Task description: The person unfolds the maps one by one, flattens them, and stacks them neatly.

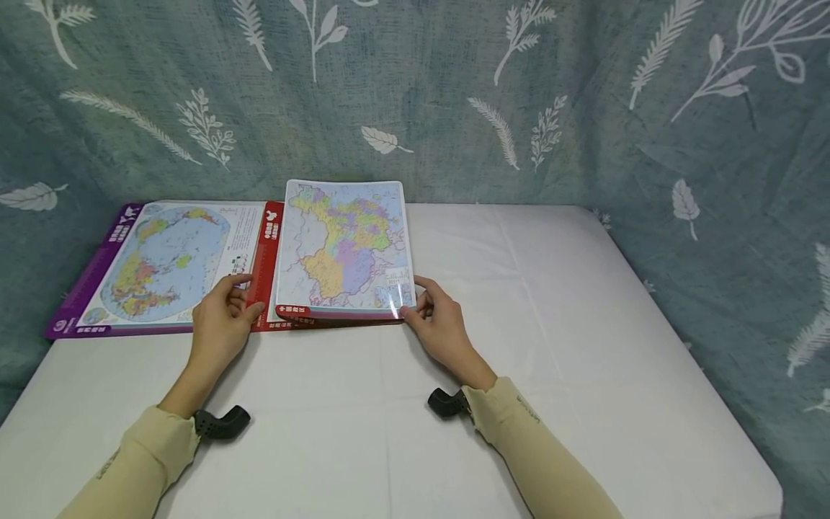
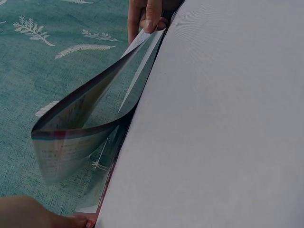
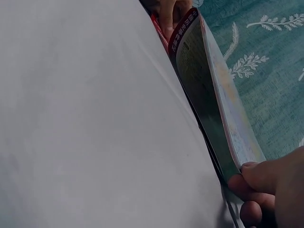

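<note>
A folded map [image 1: 344, 245], showing a multicoloured country on pale blue, lies over a red-bordered map sheet [image 1: 262, 288]. My right hand [image 1: 437, 317] pinches its lower right corner between thumb and curled fingers. In the left wrist view the folded map [image 2: 71, 128] bulges into a loop, its far end narrowing to that pinch. The right wrist view shows the raised edge [image 3: 216, 85] standing off the layers below. My left hand [image 1: 223, 310] presses thumb and index finger on the red border, left of the fold. Under the folded map, the red sheet's middle is hidden.
A purple-bordered world map [image 1: 175, 259] lies flat at the left, beside the red sheet and partly under my left hand. Both rest on a white-covered table [image 1: 583, 346]. A green leaf-patterned cloth [image 1: 441, 94] hangs behind. Black wrist cameras [image 1: 223, 424] stick out from both sleeves.
</note>
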### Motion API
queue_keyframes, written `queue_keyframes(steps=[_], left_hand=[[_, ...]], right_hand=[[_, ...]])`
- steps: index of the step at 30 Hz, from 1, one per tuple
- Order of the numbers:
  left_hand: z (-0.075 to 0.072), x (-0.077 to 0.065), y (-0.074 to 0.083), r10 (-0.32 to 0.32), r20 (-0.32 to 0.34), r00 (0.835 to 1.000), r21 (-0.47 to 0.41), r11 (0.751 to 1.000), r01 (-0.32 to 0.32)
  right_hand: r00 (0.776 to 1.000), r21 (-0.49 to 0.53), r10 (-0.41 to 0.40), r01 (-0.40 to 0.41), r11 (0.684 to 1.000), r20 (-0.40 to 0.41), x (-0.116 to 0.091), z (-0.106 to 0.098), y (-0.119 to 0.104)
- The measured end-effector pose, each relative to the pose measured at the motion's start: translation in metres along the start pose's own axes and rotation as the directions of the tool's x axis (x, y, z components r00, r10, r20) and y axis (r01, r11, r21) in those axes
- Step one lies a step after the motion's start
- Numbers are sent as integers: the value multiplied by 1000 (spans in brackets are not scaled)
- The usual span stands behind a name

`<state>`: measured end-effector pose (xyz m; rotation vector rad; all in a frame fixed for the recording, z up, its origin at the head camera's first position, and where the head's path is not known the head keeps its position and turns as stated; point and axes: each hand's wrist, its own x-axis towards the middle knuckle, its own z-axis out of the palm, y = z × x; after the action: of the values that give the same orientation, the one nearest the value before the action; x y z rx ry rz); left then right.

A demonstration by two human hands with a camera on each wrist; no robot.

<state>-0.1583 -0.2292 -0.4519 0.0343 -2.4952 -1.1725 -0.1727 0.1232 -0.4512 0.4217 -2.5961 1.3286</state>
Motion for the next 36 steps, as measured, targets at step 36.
queue_keyframes(steps=[36], left_hand=[[-1, -2, 2, -24, 18, 1000, 2, 1000, 24]], right_hand=[[995, -46, 83, -86, 995, -52, -8, -35, 23]])
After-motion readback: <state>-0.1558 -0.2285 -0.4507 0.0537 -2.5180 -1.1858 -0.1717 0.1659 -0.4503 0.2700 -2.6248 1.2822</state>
